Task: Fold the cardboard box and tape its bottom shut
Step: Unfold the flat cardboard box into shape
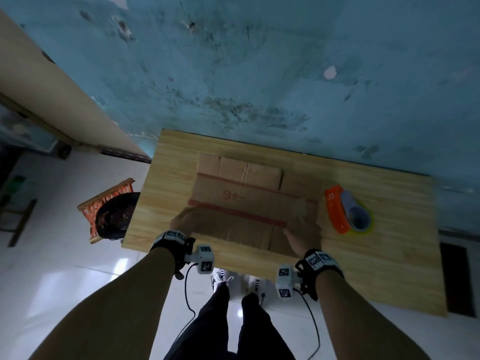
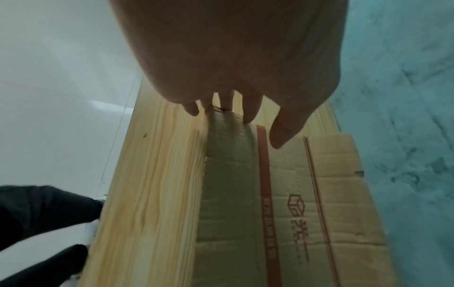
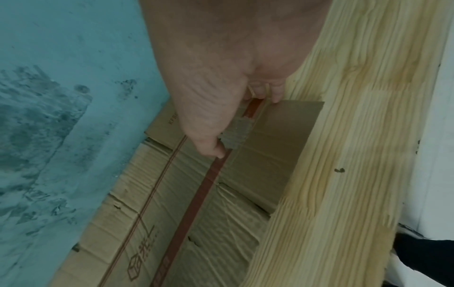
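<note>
A flattened brown cardboard box (image 1: pixel 249 193) with red bands lies on the wooden table (image 1: pixel 363 268), its flaps spread toward the wall and toward me. My left hand (image 1: pixel 181 222) holds the box's near left corner. In the left wrist view the fingers (image 2: pixel 250 116) reach down over the box's end (image 2: pixel 294 194) and the thumb hovers above the red band. My right hand (image 1: pixel 304 229) holds the near right corner. In the right wrist view its thumb (image 3: pixel 216 151) presses on the red band of the box (image 3: pixel 196 194) and the fingertips hook the far end edge.
An orange tape dispenser (image 1: pixel 348 211) with a tape roll lies on the table to the right of the box. The table stands against a teal wall (image 1: pixel 259 74). To the left, on the floor, is an orange woven stool (image 1: pixel 114 211) with a dark pan on it.
</note>
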{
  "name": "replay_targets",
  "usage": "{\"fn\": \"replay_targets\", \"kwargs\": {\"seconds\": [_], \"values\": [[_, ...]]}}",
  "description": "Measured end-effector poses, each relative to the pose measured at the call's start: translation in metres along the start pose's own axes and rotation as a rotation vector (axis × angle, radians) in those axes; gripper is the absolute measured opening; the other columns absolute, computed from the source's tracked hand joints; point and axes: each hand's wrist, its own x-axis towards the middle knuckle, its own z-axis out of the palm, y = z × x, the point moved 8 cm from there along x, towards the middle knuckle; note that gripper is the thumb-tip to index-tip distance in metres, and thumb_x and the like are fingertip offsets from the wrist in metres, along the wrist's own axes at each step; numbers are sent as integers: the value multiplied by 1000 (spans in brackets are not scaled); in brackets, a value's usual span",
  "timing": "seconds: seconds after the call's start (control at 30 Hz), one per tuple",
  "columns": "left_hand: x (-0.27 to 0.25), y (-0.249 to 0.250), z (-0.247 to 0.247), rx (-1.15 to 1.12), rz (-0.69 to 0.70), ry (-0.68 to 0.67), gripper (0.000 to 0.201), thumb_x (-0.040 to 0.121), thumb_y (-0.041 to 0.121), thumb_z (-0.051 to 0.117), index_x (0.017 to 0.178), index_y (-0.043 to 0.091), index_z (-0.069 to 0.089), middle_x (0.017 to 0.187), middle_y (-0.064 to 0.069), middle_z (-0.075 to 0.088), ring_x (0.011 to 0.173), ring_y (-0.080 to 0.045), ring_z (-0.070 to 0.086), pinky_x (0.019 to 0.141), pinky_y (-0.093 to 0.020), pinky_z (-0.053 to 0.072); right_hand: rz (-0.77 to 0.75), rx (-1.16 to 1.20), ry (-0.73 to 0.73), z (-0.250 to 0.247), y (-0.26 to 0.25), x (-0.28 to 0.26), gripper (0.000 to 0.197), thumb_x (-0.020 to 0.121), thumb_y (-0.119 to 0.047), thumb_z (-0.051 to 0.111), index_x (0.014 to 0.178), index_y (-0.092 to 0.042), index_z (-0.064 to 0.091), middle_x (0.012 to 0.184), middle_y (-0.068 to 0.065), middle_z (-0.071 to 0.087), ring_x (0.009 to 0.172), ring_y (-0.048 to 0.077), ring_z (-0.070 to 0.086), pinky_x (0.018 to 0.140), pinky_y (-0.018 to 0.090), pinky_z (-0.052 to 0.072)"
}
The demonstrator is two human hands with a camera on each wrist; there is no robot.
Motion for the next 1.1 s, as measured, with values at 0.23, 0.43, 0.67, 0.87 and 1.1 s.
{"fn": "replay_targets", "kwargs": {"seconds": [0.23,0.43,0.67,0.87,1.1], "values": [[-10,15,-24,-46,10,155,51,100,18,54,150,10,44,147,-23,50,133,-40,49,108,-42,39,-58,-16,34,-31,-22,-14,56,90,-62,58,124,-20,71,118,6,70,100,27,66,82,40,52],[-30,38,-46,-306,16,284,53,95,37,61,137,4,61,139,-20,61,127,-40,59,105,-47,50,-204,45,46,-66,-52,-43,44,98,-52,57,117,-16,74,116,7,70,106,31,65,94,48,54],[-109,100,-66,-370,242,406,44,90,36,61,126,12,57,108,-6,60,94,-28,57,78,-39,44,-263,312,117,-105,-72,-81,27,103,-43,54,107,-19,65,100,2,63,99,25,57,76,37,43],[-149,142,-64,-372,358,376,38,92,44,61,115,15,57,97,0,59,82,-17,56,58,-30,34,-253,495,58,-126,-97,-108,49,100,-61,50,101,-21,77,98,18,79,93,40,74,93,48,58],[-170,185,-47,-272,465,242,53,87,49,68,129,21,53,116,-1,61,96,-20,61,66,-30,46,-335,517,-177,-143,-120,-141,76,80,-95,47,128,-37,61,120,-3,68,109,27,70,98,51,59]]}}
